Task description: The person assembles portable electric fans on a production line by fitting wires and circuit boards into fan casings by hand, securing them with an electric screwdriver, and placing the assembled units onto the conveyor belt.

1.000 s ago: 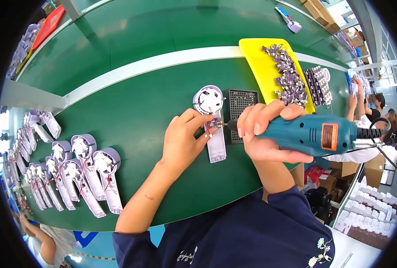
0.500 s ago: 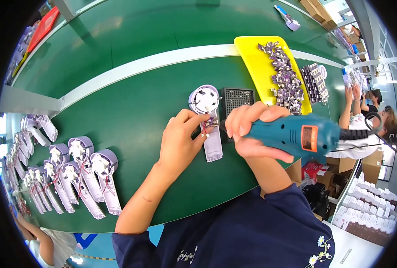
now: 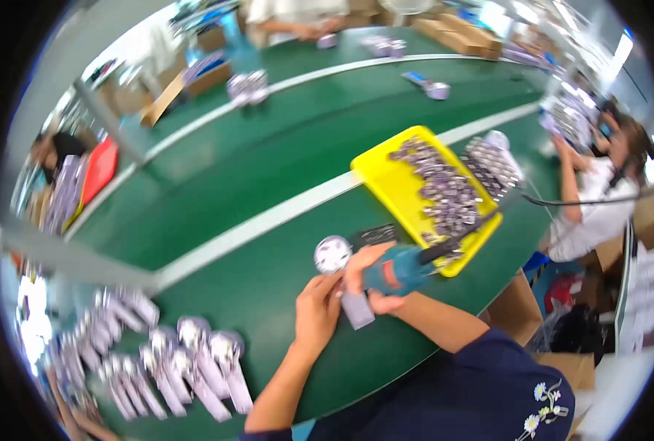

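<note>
My right hand [image 3: 372, 281] is wrapped round a teal electric screwdriver [image 3: 408, 269] with an orange label and a black cord. Its tip is hidden behind my fingers, above a small handheld fan. That fan lies on the green table, its round head [image 3: 333, 254] beyond my hands and its pale lilac handle [image 3: 358, 311] toward me. My left hand [image 3: 317, 312] pinches at the middle of the fan, close against my right hand; motion blur hides what exactly its fingertips grip. A black perforated tray [image 3: 377, 234] sits just beyond my right hand.
A yellow tray [image 3: 386, 169] of small circuit parts [image 3: 444, 187] stands at the right, with a stack of parts [image 3: 492, 165] beside it. Several fan bodies [image 3: 194, 360] lie in rows at the left. A white strip [image 3: 268, 228] crosses the table. A co-worker [image 3: 599, 176] sits at the right.
The whole view has swung and blurred, showing more of the far tables. My right hand and the screwdriver have come in closer to my left hand, over the fan's middle.
</note>
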The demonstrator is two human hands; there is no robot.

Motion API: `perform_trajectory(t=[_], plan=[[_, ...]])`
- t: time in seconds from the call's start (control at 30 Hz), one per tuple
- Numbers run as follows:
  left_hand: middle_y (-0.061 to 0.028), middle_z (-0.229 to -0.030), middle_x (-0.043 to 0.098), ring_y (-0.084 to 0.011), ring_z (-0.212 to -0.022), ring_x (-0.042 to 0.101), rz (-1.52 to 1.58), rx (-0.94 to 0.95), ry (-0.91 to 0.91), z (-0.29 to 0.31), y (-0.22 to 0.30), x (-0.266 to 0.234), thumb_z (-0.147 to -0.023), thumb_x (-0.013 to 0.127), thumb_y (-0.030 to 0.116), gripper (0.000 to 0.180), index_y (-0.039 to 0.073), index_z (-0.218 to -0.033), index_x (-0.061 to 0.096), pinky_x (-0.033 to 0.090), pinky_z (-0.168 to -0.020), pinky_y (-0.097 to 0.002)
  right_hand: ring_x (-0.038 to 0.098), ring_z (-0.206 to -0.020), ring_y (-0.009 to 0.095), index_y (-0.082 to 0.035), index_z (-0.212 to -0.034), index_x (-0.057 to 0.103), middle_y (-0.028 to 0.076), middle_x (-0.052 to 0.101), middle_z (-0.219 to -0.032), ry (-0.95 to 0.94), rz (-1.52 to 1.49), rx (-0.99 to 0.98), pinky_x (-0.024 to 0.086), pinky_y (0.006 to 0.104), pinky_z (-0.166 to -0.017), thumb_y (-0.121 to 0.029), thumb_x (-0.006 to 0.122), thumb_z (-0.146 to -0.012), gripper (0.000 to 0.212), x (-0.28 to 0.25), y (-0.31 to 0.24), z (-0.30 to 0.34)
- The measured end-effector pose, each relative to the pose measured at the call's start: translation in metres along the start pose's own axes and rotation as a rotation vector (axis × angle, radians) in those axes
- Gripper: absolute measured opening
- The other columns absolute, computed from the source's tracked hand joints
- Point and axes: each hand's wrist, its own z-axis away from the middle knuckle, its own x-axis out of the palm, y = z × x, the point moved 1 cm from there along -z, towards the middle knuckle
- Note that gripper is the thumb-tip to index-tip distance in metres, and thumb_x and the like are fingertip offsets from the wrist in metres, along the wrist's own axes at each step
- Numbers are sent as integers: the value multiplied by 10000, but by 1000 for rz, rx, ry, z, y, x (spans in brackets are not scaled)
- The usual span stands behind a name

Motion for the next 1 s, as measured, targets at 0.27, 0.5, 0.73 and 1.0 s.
perform_trajectory(t=[0.27,0.5,0.73,1.0], plan=[[-167,-866,663,-308,-691,637,-170,-104,65,1,1,0,-908,623,26,198,-2,-1096,679,511,-663,-389,594,-592,152,-83,-806,592,31,626,-740,228,298,-90,464,297,-550,-691,551,-918,620,20,19,-5],[-179,-929,649,-344,-815,635,-236,42,115,4,-3,17,-930,603,45,116,-17,-1015,651,501,-748,-413,495,-593,74,-8,-1194,477,36,563,-833,246,94,-269,422,240,-544,-693,569,-909,747,27,-5,-17],[-58,-876,684,-82,-754,607,-89,-162,177,6,1,13,-964,666,62,161,-55,-1069,702,493,-641,-228,506,-518,61,-37,-1449,380,114,626,-1059,463,43,284,428,220,-464,-436,496,-1050,576,5,-73,12],[-78,-823,682,-83,-676,602,-235,-178,168,1,9,13,-962,656,47,129,-55,-1039,672,486,-567,-230,517,-541,55,-90,-1276,568,-19,606,-765,525,168,705,427,239,-503,-361,664,-983,410,26,-59,69]])
